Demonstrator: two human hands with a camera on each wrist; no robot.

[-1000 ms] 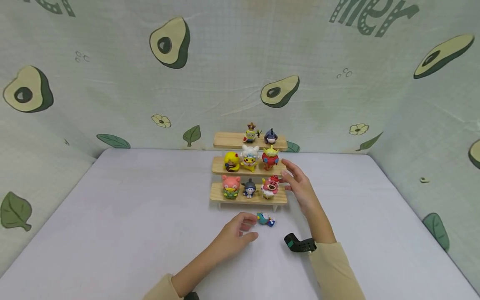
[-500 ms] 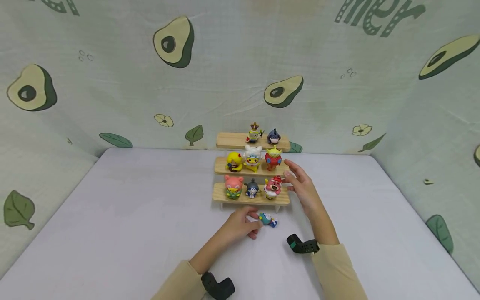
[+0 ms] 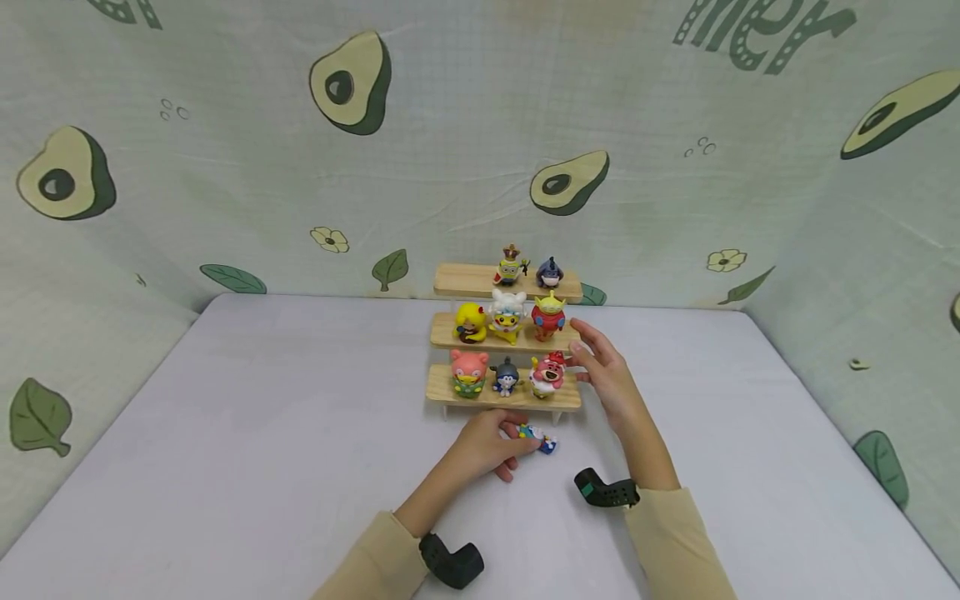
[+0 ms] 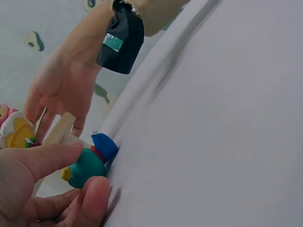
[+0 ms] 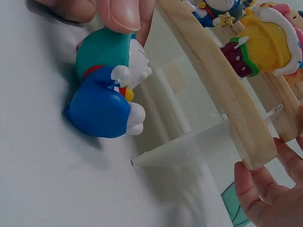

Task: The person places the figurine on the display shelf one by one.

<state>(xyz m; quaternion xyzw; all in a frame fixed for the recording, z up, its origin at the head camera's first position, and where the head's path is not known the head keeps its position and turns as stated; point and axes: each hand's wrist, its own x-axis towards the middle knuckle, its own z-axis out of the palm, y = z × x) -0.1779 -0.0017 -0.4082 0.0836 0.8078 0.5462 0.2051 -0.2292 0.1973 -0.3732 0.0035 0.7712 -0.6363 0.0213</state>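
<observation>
A small toy figurine, with a teal head, blue body, red collar and white feet, lies on its side on the table in front of the shelf. My left hand pinches its head between thumb and fingers, clearest in the left wrist view, where the figurine shows between the fingertips. At the right end of the three-tier wooden shelf, my right hand rests with loosely extended fingers against the boards. In the right wrist view the right hand's fingers touch the lowest board's end.
Several figurines stand on the tiers, among them a pink bear nearest the right hand, a pink figure at the lower left and a crowned one on top. Clear supports hold the lowest board. A printed cloth backs the white table.
My left hand has moved right and slightly forward, its thumb and fingers closing about the figurine's head. My right hand has stayed at the shelf's end. The head view has shifted slightly.
</observation>
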